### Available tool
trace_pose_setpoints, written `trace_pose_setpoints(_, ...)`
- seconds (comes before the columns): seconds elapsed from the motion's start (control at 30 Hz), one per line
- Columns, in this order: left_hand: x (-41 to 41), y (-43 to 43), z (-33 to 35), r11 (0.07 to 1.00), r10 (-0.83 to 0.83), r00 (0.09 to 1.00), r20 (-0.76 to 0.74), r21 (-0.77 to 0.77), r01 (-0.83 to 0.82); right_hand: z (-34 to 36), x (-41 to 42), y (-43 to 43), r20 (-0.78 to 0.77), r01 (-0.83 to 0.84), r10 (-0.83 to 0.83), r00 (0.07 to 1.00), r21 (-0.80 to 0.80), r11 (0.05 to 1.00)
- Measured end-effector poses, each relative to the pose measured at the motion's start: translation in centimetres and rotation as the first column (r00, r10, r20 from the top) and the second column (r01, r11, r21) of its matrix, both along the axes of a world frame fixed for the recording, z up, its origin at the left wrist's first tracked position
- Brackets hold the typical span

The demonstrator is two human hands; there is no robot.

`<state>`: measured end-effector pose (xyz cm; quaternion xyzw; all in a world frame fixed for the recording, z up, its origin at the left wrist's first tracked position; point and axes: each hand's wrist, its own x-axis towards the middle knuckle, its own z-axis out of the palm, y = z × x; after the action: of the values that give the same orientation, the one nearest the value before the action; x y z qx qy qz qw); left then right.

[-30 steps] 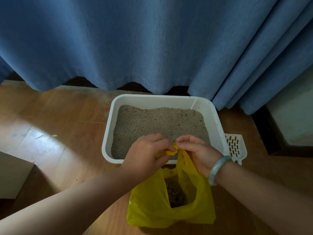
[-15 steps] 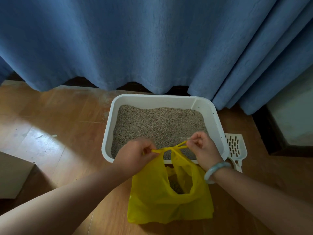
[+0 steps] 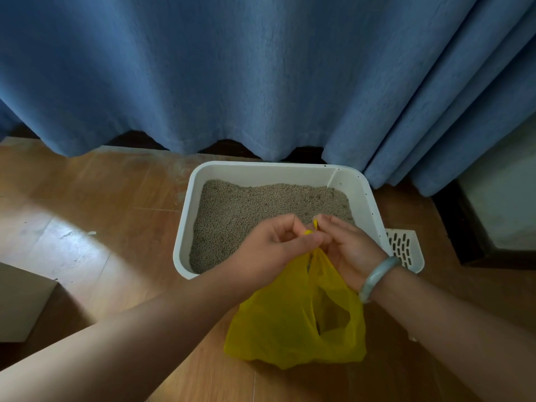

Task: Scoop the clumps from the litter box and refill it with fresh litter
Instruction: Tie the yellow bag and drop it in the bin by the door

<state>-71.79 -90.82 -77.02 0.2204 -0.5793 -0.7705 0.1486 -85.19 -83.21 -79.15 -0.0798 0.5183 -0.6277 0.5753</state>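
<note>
Our left hand (image 3: 269,250) and right hand (image 3: 348,253) each pinch a handle of the yellow bag (image 3: 284,320), grips pressed together above the litter box (image 3: 185,227) to knot the clumps inside.

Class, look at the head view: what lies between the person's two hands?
The thin twisted handles of the yellow plastic bag, pinched by the left hand and right hand, above the white plastic litter box; the head view shows it.

Two bare forearms enter from the lower corners of the frame with no sleeves visible, the left hand (image 3: 272,250) without any jewellery, and the right hand (image 3: 352,252) carrying one smooth, rounded pale green bangle (image 3: 377,278) at the wrist.
</note>
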Motion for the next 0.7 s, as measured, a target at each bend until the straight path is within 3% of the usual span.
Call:
trace_pose_setpoints(0.07,-0.3,0.0,0.4,1.0,-0.027,0.996,-0.08,-0.002,0.027,0.6,-0.3,-0.1,0.037,-0.023,0.025,0.999,-0.038,0.999)
trace_pose_setpoints(0.17,-0.4,-0.1,0.5,0.973,-0.052,0.996,-0.071,-0.227,0.035,0.8,-0.8,0.2,-0.028,-0.046,0.043,0.999,-0.112,0.993)
trace_pose_setpoints(0.27,0.4,-0.7,0.1,0.884,-0.03,0.999,0.026,-0.466,0.039,1.2,-1.1,0.9,-0.3,-0.149,0.097,0.949,-0.155,0.977)
trace_pose_setpoints(0.33,1.2,-1.1,-0.6,0.812,-0.028,0.996,0.081,-0.58,0.07,1.3,-1.3,1.2,-0.623,-0.277,0.144,0.769,-0.121,0.953)
trace_pose_setpoints(0.37,1.7,-1.4,-1.1,0.771,-0.024,0.993,0.115,-0.63,0.092,1.2,-1.3,1.4,-0.783,-0.341,0.16,0.602,-0.07,0.938)
trace_pose_setpoints(0.43,2.6,-2.0,-2.3,0.709,-0.003,0.981,0.194,-0.692,0.139,0.6,-1.4,1.8,-0.95,-0.41,0.149,0.274,0.024,0.912)
trace_pose_setpoints(0.47,3.1,-2.4,-2.8,0.692,0.01,0.973,0.229,-0.704,0.158,0.3,-1.4,2.0,-0.97,-0.42,0.139,0.2,0.044,0.906)
trace_pose_setpoints(0.53,3.9,-3.2,-3.9,0.669,0.031,0.954,0.299,-0.715,0.202,-0.4,-1.5,2.3,-0.971,-0.418,0.162,0.173,0.076,0.905)
trace_pose_setpoints(0.6,4.6,-3.8,-4.7,0.653,0.036,0.93,0.367,-0.713,0.256,-1.4,-1.8,2.6,-0.976,-0.402,0.203,0.076,0.156,0.902)
trace_pose_setpoints(0.67,5.0,-4.0,-5.0,0.701,0.049,0.917,0.395,-0.668,0.25,-2.2,-2.1,2.9,-0.973,-0.388,0.228,0.027,0.2,0.9)
trace_pose_setpoints(0.7,4.9,-4.0,-4.8,0.758,0.064,0.922,0.382,-0.619,0.204,-2.3,-2.1,2.9,-0.969,-0.376,0.238,0.069,0.195,0.906)
